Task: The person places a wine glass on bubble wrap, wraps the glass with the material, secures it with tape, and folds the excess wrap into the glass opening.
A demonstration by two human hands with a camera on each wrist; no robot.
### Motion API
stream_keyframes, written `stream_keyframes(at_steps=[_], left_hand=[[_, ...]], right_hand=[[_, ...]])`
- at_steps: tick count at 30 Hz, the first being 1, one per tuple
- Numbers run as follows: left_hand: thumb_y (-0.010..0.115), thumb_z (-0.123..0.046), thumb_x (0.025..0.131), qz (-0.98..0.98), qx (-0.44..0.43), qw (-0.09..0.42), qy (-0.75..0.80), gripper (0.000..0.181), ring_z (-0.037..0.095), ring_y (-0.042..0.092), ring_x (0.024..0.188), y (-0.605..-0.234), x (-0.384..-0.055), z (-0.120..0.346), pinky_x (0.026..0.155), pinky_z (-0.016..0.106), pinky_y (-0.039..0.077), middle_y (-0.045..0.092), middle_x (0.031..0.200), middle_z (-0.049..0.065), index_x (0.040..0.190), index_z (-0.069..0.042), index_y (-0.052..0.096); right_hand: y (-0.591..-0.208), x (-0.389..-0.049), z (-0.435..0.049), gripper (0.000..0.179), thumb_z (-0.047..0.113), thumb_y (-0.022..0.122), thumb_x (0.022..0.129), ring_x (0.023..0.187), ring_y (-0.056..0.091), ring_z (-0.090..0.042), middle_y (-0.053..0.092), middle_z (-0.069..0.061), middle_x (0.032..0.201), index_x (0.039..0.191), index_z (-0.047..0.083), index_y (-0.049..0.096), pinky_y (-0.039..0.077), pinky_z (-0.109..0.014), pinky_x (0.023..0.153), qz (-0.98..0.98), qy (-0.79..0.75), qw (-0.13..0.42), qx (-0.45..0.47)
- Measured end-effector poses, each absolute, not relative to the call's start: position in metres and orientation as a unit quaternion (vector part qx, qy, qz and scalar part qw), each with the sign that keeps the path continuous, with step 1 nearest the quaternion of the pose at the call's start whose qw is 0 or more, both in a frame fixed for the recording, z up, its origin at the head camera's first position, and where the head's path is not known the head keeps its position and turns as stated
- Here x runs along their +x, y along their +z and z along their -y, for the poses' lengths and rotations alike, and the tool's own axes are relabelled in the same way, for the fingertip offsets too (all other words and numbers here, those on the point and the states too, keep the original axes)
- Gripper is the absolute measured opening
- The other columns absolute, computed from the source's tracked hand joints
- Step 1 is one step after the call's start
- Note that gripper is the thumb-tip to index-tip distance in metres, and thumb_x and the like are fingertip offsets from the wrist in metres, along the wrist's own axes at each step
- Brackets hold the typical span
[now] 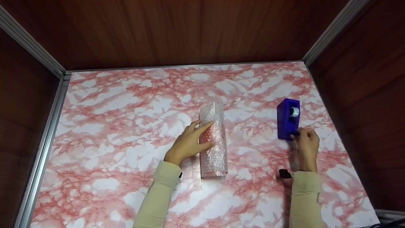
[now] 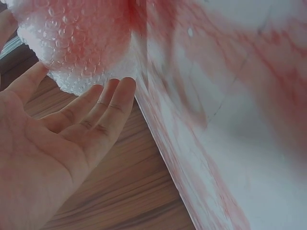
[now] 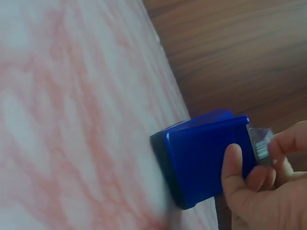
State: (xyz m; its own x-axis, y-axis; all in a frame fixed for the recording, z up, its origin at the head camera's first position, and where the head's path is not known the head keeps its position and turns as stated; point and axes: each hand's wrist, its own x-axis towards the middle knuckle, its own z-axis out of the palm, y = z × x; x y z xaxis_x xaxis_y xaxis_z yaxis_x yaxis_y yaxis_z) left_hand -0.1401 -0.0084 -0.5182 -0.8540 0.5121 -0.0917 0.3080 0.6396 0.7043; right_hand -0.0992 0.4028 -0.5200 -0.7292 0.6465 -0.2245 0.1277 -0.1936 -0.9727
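A bubble-wrapped bundle [image 1: 215,158] with something red showing through lies lengthwise in the middle of the table. My left hand [image 1: 186,142] rests on its left side, fingers spread and fairly straight; in the left wrist view, the fingertips [image 2: 125,86] meet the bubble wrap [image 2: 72,38]. To the right stands a blue tape dispenser [image 1: 286,122] carrying a roll of clear tape [image 1: 294,112]. At its near end, my right hand [image 1: 307,142] pinches the loose end of the tape [image 3: 263,136] by the toothed cutter. One finger of that hand lies against the dispenser's blue front [image 3: 206,158].
The table [image 1: 126,104] has a red and white marbled top. Dark wood-grain panels [image 1: 177,31] with metal edge rails stand behind it and on both sides. A black cable [image 1: 389,224] shows at the lower right corner.
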Motion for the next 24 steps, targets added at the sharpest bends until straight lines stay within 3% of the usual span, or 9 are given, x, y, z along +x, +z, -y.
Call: stream_keyframes(at_steps=[15,20,24], left_hand=[[0.061,-0.067,0.088,-0.888,0.229,0.145,0.372,0.077,0.038,0.034,0.140,-0.519,-0.139,0.008,0.099,0.064,0.040,0.024,0.161,0.007,0.155,-0.052,0.026],[0.061,-0.067,0.088,-0.887,0.229,0.149,0.371,0.077,0.038,0.033,0.140,-0.519,-0.139,0.008,0.099,0.065,0.040,0.023,0.161,0.008,0.155,-0.051,0.026],[0.061,-0.066,0.089,-0.886,0.234,0.147,0.373,0.077,0.037,0.037,0.138,-0.519,-0.139,0.008,0.097,0.063,0.042,0.023,0.161,0.008,0.155,-0.050,0.026]], right_hand=[[-0.542,-0.085,-0.398,0.022,-0.006,0.045,0.097,0.078,0.062,-0.021,0.050,-0.012,0.088,0.076,-0.007,0.049,0.056,-0.029,0.080,0.541,0.749,0.263,-0.276],[-0.547,-0.081,-0.395,0.023,-0.006,0.044,0.098,0.082,0.060,-0.023,0.050,-0.014,0.087,0.075,-0.008,0.047,0.055,-0.033,0.088,0.531,0.762,0.262,-0.263],[-0.551,-0.079,-0.394,0.022,-0.006,0.047,0.099,0.080,0.060,-0.026,0.055,-0.016,0.083,0.077,-0.009,0.050,0.056,-0.036,0.085,0.490,0.793,0.241,-0.272]])
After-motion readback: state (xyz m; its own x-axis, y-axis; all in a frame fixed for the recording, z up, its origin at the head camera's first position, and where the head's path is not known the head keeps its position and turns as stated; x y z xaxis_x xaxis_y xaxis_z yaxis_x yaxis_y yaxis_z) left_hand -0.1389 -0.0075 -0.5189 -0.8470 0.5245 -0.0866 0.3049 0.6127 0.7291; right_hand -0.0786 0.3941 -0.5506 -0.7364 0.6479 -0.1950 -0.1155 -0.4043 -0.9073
